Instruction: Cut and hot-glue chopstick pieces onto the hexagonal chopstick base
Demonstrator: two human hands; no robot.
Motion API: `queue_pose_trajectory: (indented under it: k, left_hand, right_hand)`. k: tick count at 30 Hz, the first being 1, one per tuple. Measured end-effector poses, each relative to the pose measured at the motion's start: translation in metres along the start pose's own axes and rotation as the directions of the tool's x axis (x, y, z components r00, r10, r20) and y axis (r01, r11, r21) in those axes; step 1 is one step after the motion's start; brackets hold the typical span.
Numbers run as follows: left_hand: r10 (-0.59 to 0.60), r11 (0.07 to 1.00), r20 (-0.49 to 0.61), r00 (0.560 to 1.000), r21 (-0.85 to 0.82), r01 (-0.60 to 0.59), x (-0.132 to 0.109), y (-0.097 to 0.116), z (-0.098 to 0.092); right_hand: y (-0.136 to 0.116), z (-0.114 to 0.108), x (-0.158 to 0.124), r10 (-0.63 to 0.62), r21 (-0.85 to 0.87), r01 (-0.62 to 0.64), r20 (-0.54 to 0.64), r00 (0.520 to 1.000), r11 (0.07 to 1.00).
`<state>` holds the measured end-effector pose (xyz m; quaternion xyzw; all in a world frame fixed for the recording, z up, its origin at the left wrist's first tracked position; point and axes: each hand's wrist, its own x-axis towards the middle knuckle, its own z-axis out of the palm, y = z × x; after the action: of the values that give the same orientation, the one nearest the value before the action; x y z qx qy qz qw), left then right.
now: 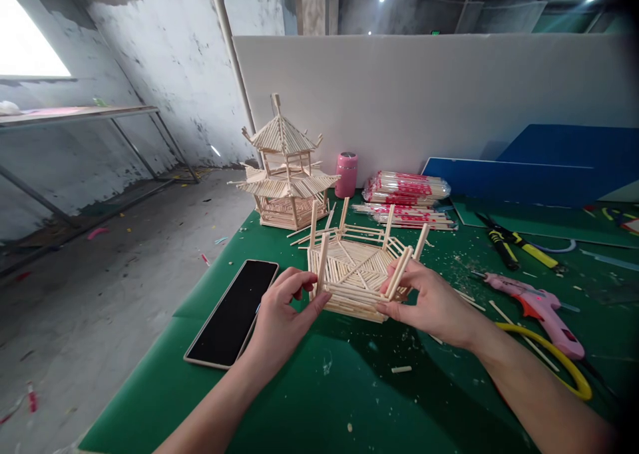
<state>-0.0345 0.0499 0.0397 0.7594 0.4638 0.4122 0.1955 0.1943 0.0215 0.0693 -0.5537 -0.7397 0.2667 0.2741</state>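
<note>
Two hands share the grip: the left hand (287, 307) and right hand (434, 301) each pinch, fingers nearly closed, a near corner of the hexagonal stick frame (357, 267), beside its upright posts (323, 262). It sits between them above the green counter (299, 401); whether its base touches, I can't tell. They seem to be steadying it; shifting it would call for light, even pressure. Some fingertips are hidden behind the posts.

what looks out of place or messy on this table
Mainly litter: a short pale wooden offcut lies stray in front of the hexagonal pale wooden-stick frame, and pale crumbs speckle the green tabletop. The pink plastic glue gun lies flat near loose sticks. I see no obvious breakage.
</note>
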Motion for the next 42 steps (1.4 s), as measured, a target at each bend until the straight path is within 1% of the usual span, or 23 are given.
queue_pose_trajectory:
  k: [9, 16, 30, 35, 42]
  left_hand:
    - [0.005, 1.000, 0.022, 1.000, 0.005, -0.005, -0.0033, -0.0014, -0.0002]
    - [0.007, 1.000, 0.011, 1.000, -0.016, -0.006, -0.0043, -0.0027, 0.0011]
    - [0.001, 1.000, 0.038, 0.999, -0.011, -0.001, -0.0072, -0.0048, 0.0014]
    - [0.010, 1.000, 0.055, 0.998, -0.004, -0.010, -0.0079, -0.0031, 0.0008]
    - [0.045, 0.998, 0.054, 0.998, 0.036, -0.047, -0.0077, -0.0068, 0.0026]
  right_hand:
    - [-0.0011, 0.0013, -0.0033, 0.016, 0.000, -0.016, -0.009, 1.000, 1.000]
    - [-0.0001, 0.0028, -0.0038, 0.000, -0.016, 0.000, -0.009, 1.000, 1.000]
    - [-0.0002, 0.0044, -0.0065, 0.003, -0.028, -0.003, -0.001, 1.000, 1.000]
    - [0.0002, 0.0049, -0.0075, -0.004, -0.023, 0.004, -0.004, 1.000, 1.000]
    - [0.0023, 0.0073, -0.0071, 0.013, 0.001, -0.013, -0.031, 0.999, 1.000]
